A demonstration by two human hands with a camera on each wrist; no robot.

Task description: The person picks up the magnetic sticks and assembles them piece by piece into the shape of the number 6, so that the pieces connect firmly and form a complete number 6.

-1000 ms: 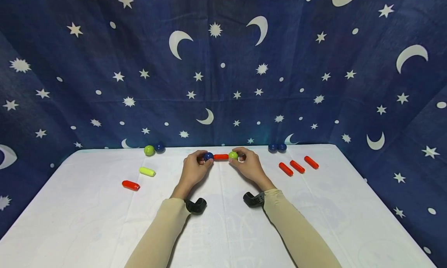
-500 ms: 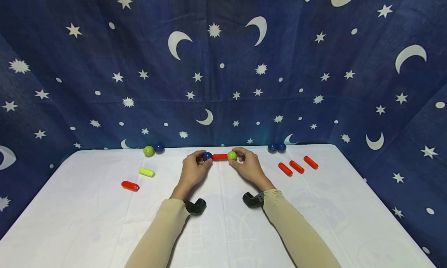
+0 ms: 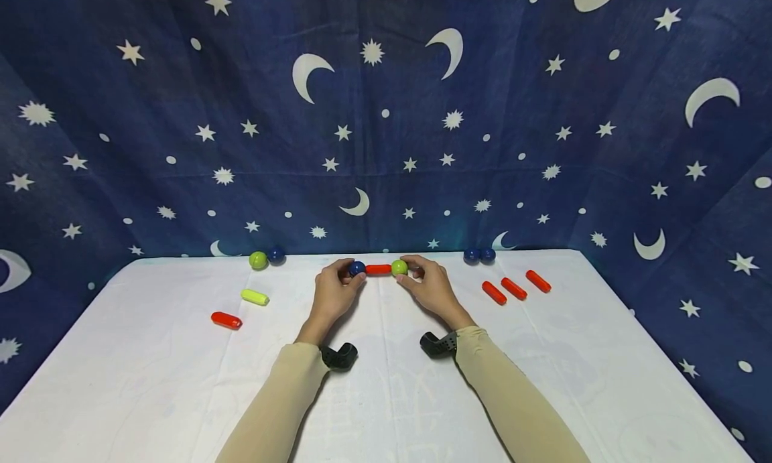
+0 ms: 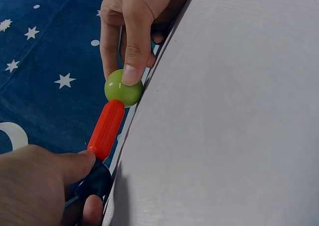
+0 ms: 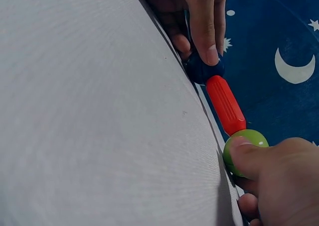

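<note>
Near the back middle of the table, a red rod (image 3: 378, 269) lies between a dark blue ball (image 3: 358, 269) and a green ball (image 3: 399, 267), end to end in a row. My left hand (image 3: 333, 292) pinches the blue ball between thumb and fingers. On the other side, my right hand (image 3: 431, 289) grips the green ball, its thumb pressed on the surface in the right wrist view. Both wrist views show the rod (image 4: 106, 129) touching the green ball (image 5: 253, 136) at one end and the blue ball (image 5: 199, 70) at the other.
Left on the white table (image 3: 151, 382) lie a yellow-green rod (image 3: 255, 297), a red rod (image 3: 226, 320), a green ball (image 3: 258, 260) and a blue ball (image 3: 276, 255). Two blue balls (image 3: 479, 256) and several red rods (image 3: 514, 288) lie right. A starry blue cloth (image 3: 386, 148) hangs behind.
The joined row of blue ball, red rod and green ball has shifted very slightly left, with both hands still holding its ends. The loose pieces have not moved.
</note>
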